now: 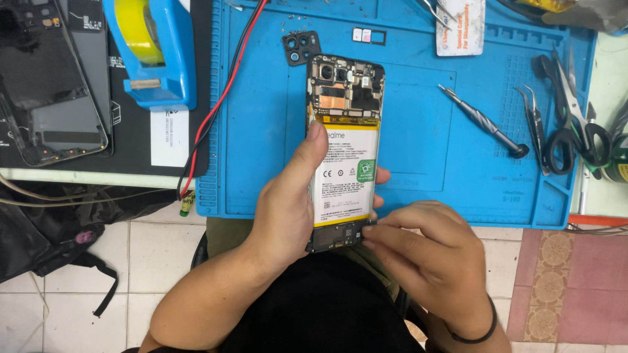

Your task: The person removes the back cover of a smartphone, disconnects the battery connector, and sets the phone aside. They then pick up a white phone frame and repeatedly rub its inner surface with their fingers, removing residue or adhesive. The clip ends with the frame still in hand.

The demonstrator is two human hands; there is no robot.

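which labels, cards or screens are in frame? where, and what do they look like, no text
Battery label: white rectangle with a small green square, on the opened phone gripped by the left hand; the right hand touches its bottom edge.
Card: white with red print, top of the blue mat.
Sticker: white rectangle, on the dark surface under the blue tape dispenser.
Dark phone panel: top left, glossy black, nothing displayed.

A single head-worn camera looks steeply down from close above, over the person's lap, facing the blue mat [425, 150] on the table [605, 91] farther off.
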